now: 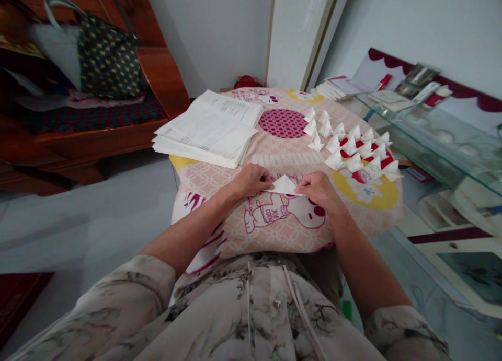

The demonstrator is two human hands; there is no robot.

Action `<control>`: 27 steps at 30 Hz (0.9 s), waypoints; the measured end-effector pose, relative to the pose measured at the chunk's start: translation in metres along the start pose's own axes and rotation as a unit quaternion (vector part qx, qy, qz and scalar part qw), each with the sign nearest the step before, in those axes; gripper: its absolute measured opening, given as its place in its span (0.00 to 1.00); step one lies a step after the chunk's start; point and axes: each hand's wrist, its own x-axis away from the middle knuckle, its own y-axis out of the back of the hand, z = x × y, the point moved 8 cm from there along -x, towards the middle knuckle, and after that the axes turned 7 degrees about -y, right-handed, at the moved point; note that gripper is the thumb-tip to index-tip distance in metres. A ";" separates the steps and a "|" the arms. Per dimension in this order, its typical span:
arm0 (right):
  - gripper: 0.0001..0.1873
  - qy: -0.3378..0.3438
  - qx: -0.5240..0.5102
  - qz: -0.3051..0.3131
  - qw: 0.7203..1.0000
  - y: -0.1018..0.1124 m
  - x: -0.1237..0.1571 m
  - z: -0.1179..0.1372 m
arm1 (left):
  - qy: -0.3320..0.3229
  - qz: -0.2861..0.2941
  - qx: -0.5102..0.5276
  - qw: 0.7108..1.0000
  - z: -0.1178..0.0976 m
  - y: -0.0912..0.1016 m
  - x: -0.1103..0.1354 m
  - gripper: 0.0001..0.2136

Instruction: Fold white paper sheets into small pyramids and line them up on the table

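Beige, dark-patterned shirt fabric (227,319) lies nearest. Beyond it, the left grip (251,181) and right grip (318,187) pinch opposite ends of a small white folded-paper triangle (284,184) over the pink cloth-covered counter (235,243). White pointed paper pieces (365,151) stand beyond the right grip; stacked white printed paper sheets (214,123) lie beyond the left.

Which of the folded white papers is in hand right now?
The triangular piece, its ends held by the left hand and right hand; the other folded pieces sit grouped to the right, untouched.
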 end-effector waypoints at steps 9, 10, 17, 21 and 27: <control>0.05 -0.005 0.037 -0.018 0.999 -0.001 -0.003 0.003 | -0.137 -0.023 -0.042 0.989 -0.032 0.003 0.008 0.07; 0.05 0.000 0.039 -0.021 0.999 -0.001 -0.003 0.004 | -0.180 -0.018 -0.038 0.983 -0.041 0.001 0.010 0.10; 0.05 0.002 0.054 -0.031 0.998 0.005 -0.003 -0.001 | -0.276 0.058 -0.086 0.956 -0.059 -0.021 0.024 0.19; 0.06 -0.002 0.121 -0.112 0.986 0.020 0.005 0.005 | -0.273 0.062 -0.135 0.951 -0.057 -0.029 0.027 0.20; 0.08 0.101 0.016 -0.066 0.993 0.002 0.014 0.033 | -0.266 0.064 -0.176 0.946 -0.057 -0.034 0.026 0.19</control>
